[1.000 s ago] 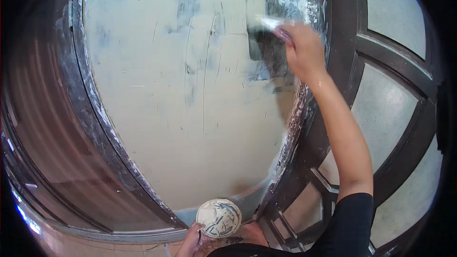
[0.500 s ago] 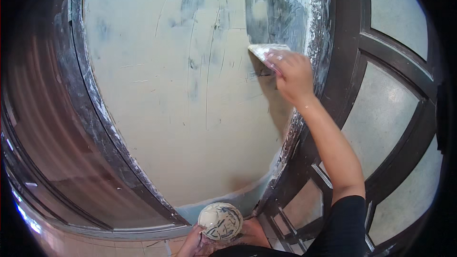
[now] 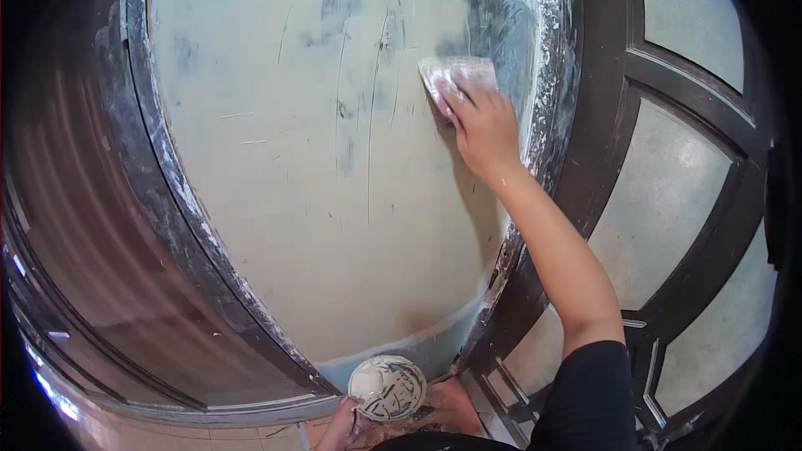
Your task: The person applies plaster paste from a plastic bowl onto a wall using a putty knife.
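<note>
My right hand (image 3: 486, 129) is closed round a flat, putty-smeared spreader (image 3: 461, 72). The spreader's wide far edge lies against the upper right of a tall wall panel (image 3: 276, 234), which is coated in cream putty with dark scratches and grey patches. Low in front of me, my left hand (image 3: 341, 424) grips the left side of a round bowl of putty (image 3: 387, 388). Cream paste with dark streaks shows on top of the bowl. Its underside and most of my left fingers are hidden.
Dark, paint-flecked frames (image 3: 547, 67) border the panel on both sides. A dark panelled door (image 3: 660, 175) with pale panes stands close to my right arm. On the left is a brown glossy panel (image 3: 100, 242). Floor tiles (image 3: 234, 434) show at the bottom left.
My right hand has moved the spreader slightly left and up. Cream putty now covers part of the dark grey patch above it. My left hand and the bowl have stayed put.
</note>
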`<state>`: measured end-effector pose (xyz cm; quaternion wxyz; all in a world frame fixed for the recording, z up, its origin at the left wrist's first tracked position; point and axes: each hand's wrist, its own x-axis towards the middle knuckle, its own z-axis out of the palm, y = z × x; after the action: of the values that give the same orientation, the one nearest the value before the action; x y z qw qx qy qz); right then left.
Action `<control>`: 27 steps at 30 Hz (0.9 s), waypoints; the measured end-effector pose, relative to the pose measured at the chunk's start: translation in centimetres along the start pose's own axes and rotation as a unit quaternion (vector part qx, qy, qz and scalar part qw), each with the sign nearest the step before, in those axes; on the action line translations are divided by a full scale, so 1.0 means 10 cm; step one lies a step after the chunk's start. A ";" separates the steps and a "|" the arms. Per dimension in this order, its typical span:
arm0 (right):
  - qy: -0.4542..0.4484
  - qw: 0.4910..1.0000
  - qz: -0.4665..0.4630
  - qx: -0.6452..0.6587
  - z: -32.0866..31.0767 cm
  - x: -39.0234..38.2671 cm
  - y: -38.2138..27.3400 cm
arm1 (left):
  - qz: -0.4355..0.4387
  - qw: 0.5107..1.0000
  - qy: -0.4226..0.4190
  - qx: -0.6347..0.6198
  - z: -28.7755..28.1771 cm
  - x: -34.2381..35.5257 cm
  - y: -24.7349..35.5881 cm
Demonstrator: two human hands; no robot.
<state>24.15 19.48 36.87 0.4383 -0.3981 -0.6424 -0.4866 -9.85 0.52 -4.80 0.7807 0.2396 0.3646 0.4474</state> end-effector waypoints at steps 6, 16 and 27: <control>-0.075 0.997 -0.015 0.031 -0.44 0.03 0.20 | 0.017 0.995 0.038 0.094 -0.13 -0.11 0.19; 0.047 0.997 -0.054 -0.001 -0.28 1.45 0.31 | 0.015 0.996 0.030 0.077 -0.49 0.14 0.14; -0.065 0.989 -0.130 -0.020 -0.42 0.05 -0.08 | 0.054 0.996 0.057 0.039 -0.95 -0.14 0.00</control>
<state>23.95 15.24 37.73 0.3209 -0.3507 -0.7058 -0.5252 -17.74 -0.20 -10.15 0.7232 0.2631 0.4123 0.4875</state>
